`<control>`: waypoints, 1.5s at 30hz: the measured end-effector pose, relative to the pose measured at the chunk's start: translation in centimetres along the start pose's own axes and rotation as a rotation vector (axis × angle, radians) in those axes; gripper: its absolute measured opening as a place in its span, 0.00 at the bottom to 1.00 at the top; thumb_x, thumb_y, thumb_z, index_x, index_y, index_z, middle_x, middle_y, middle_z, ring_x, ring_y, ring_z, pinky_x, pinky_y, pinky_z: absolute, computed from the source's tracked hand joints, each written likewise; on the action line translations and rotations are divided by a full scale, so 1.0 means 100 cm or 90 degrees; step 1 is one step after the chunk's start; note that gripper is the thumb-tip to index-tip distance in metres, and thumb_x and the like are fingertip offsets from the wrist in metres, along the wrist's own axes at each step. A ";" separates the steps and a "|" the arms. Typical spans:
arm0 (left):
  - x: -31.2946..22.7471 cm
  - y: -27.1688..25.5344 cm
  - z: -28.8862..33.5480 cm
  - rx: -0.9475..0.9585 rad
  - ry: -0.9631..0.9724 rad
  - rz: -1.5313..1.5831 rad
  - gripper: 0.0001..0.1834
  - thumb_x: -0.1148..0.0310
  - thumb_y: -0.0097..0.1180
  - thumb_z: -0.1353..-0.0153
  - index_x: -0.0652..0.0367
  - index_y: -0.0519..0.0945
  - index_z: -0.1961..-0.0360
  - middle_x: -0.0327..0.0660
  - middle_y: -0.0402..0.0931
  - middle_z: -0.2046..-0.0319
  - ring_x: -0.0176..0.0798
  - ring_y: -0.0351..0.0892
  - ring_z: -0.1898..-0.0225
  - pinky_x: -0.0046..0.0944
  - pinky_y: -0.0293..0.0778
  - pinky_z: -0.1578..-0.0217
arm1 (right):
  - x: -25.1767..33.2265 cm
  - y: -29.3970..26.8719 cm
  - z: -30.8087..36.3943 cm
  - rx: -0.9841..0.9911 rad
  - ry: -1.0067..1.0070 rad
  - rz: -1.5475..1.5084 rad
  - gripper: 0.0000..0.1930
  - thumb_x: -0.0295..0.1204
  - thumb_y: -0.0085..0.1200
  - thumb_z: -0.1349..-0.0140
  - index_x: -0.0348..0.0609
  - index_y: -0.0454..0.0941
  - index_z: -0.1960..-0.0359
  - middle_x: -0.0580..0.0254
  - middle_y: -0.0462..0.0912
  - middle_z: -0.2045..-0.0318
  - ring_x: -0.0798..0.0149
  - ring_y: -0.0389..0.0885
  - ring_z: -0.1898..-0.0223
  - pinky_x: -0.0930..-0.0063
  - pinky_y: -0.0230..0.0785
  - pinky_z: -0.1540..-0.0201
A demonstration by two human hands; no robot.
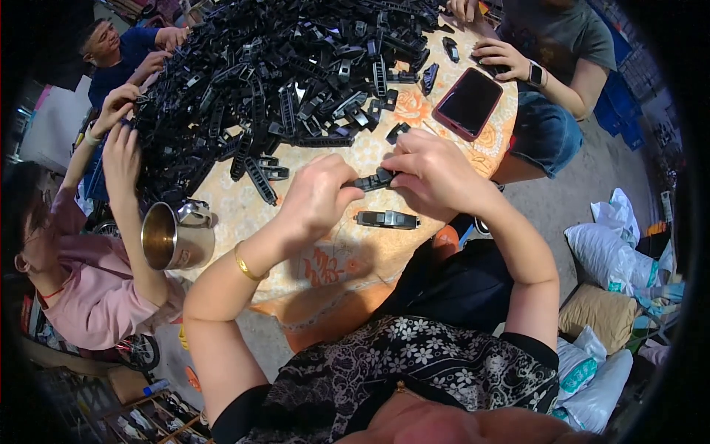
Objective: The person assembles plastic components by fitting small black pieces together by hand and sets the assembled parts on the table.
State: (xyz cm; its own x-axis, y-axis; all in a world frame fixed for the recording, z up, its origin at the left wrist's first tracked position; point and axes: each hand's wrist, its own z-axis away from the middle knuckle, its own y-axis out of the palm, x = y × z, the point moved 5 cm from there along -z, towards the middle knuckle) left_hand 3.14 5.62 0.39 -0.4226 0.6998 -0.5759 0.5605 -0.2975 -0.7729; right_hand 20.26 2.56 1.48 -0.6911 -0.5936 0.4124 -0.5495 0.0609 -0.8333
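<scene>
Over the near part of the table, my left hand (319, 191) and my right hand (430, 172) are closed on opposite ends of a small black plastic toy part (372, 180). Fingertips cover both of its ends. Just below it on the cloth lies a black toy train car (387, 220), lengthwise and apart from my hands. Another black piece (398, 132) rests beyond my right fingers. A large heap of black plastic toy parts (251, 81) spreads over the far and left side, long ribbed strips among them.
A metal mug (177, 237) stands at the left table edge. A phone in a dark red case (469, 103) lies at the right. Co-workers sit left, far left and far right, hands at the parts. White sacks (610, 255) are on the floor at right.
</scene>
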 end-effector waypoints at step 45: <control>0.005 0.003 -0.004 -0.024 -0.018 -0.033 0.07 0.70 0.66 0.53 0.63 0.82 0.74 0.45 0.76 0.74 0.49 0.72 0.66 0.44 0.70 0.63 | -0.001 0.017 0.001 -0.063 0.069 -0.166 0.12 0.25 0.66 0.58 0.40 0.85 0.68 0.58 0.82 0.73 0.53 0.78 0.65 0.64 0.71 0.58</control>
State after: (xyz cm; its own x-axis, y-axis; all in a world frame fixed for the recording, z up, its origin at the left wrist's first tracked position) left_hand 3.35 6.14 -0.01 -0.4714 0.6948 -0.5432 0.5641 -0.2359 -0.7913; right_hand 19.42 2.68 -0.04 -0.5641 -0.5107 0.6489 -0.7543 -0.0011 -0.6566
